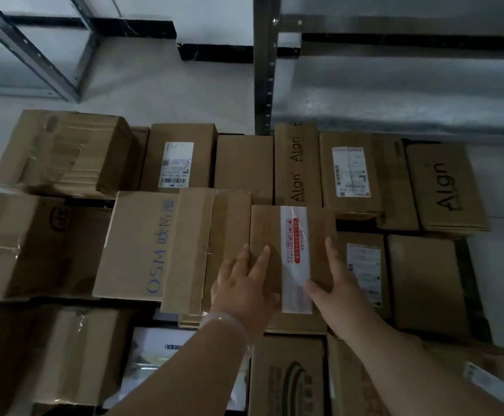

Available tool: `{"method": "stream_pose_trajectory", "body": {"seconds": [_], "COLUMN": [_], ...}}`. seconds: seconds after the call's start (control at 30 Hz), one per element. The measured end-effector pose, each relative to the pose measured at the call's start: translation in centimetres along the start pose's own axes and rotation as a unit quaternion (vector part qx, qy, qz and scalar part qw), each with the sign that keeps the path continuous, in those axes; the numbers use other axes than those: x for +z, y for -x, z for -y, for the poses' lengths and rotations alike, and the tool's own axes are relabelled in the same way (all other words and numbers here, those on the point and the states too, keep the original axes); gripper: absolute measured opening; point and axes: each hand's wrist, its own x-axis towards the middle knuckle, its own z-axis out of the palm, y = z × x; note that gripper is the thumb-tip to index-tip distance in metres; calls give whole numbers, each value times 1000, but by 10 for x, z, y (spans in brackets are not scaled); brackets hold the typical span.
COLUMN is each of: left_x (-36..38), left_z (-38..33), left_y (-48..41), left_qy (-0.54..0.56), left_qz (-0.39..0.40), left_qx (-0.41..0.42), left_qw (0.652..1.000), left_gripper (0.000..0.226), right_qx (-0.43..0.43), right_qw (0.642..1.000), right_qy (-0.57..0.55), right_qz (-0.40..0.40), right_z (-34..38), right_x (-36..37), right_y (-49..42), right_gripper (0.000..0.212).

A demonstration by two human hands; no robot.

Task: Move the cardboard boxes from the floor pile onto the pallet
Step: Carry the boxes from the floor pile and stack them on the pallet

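a: where's the small taped box [267, 226]?

b: it's lying flat in the middle of the packed layer, between the osm box [142, 244] and a labelled box [364, 265], under both your hands.

a: and my grip?

b: your left hand [241, 280] rests straight, spread fingers on its left edge. your right hand [331, 283] lies along its right edge, fingers straight, thumb spread across the top.

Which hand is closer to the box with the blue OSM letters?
Left. The left hand rests on the taped box, on the side facing the OSM box; the right hand touches the far side.
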Motion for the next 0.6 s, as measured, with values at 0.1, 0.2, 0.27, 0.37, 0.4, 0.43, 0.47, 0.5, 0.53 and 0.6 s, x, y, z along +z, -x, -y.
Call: {"method": "stream_pose_trajectory", "body": {"seconds": [0.1,0.2,0.27,0.37,0.4,0.43,0.47,0.5,0.53,0.6], "left_x": [12,14,10,4,3,3,3,5,8,14], "left_z": [9,15,19,28,32,37,42,47,52,60], "left_y": [-2,4,11,22,25,28,31,33,35,36], "left_qy": [-7,-16,-15,-21,-26,-30,-35,-44,-57,-84], "left_qz": [-23,-32,-35,-44,-47,-49,-46,-37,-22,19], "left_qx": [26,46,50,41,34,25,16,7,1,-2], "left_qw": [999,998,998,998,998,998,998,998,998,996], "left_gripper": [87,88,91,88,85,82,78,74,71,72], "right_qx": [-16,-32,-32,-30,-42,-60,-80,-97,-108,-110], "right_qw": [1000,999,999,993,989,983,976,969,962,953], "right_qy": [-15,5,33,112,143,172,200,226,251,281], "right_qz": [-3,6,-1,-15,-20,-22,-17,-6,7,25], "right_z": [-9,-12,-12,-9,-9,-10,-13,-15,-17,-18], "right_x": [6,5,3,-3,-4,-5,-5,-4,-2,4], "right_y": [-4,2,10,24,29,33,37,39,40,40], "right_gripper": [87,87,87,86,86,86,85,84,83,85]}}
